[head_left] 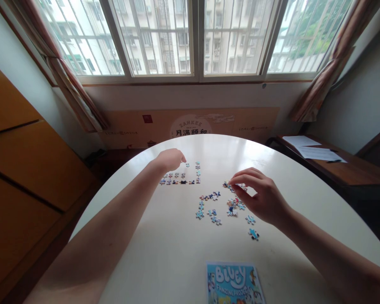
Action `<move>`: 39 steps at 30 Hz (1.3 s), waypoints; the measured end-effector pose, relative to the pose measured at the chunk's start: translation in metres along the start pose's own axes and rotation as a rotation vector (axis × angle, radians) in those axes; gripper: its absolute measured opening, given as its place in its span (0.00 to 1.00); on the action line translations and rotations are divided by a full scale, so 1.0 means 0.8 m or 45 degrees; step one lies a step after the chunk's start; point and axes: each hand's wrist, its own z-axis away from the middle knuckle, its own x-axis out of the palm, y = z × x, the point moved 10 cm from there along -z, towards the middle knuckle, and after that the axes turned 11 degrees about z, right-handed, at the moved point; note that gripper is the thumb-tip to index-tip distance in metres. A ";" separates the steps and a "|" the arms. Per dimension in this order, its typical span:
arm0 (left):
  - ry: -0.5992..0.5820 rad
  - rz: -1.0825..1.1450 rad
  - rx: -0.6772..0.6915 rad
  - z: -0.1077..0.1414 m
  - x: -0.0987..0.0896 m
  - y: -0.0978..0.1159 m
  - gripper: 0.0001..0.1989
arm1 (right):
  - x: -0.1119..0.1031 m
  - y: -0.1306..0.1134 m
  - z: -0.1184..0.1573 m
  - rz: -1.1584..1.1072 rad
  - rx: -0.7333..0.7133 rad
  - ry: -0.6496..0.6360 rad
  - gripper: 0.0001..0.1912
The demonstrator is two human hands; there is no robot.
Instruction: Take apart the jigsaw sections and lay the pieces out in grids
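Note:
My left hand [172,159] reaches over the laid-out puzzle pieces [183,182] at the far side of the white table; its fingers are bent together near a small blue piece [187,165], and whatever they pinch is too small to make out. My right hand [256,190] hovers at the upper edge of a loose heap of pieces [236,203], thumb and fingertips close together by a dark piece. Whether that piece is held is unclear. Left of the heap, more loose pieces [214,195] lie in a scattered curve, and a blue piece [253,234] lies nearer me.
A blue Bluey picture card [234,283] lies at the near side of the round white table [164,253]. Papers [319,153] and pens rest on a brown side table at the right. Beyond stand a printed box panel [123,126] and barred windows.

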 end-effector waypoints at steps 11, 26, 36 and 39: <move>0.024 -0.149 0.073 -0.002 0.019 0.003 0.32 | 0.003 0.001 -0.001 0.013 -0.004 -0.017 0.06; 0.068 -0.085 0.039 -0.003 0.019 0.006 0.33 | 0.058 -0.012 0.019 -0.056 -0.103 -0.621 0.09; 0.162 -0.032 0.048 -0.003 0.011 0.006 0.31 | 0.081 -0.043 0.028 0.071 -0.129 -0.785 0.07; 0.405 0.036 0.117 0.007 -0.021 0.015 0.27 | 0.085 -0.049 0.029 0.173 -0.127 -0.786 0.05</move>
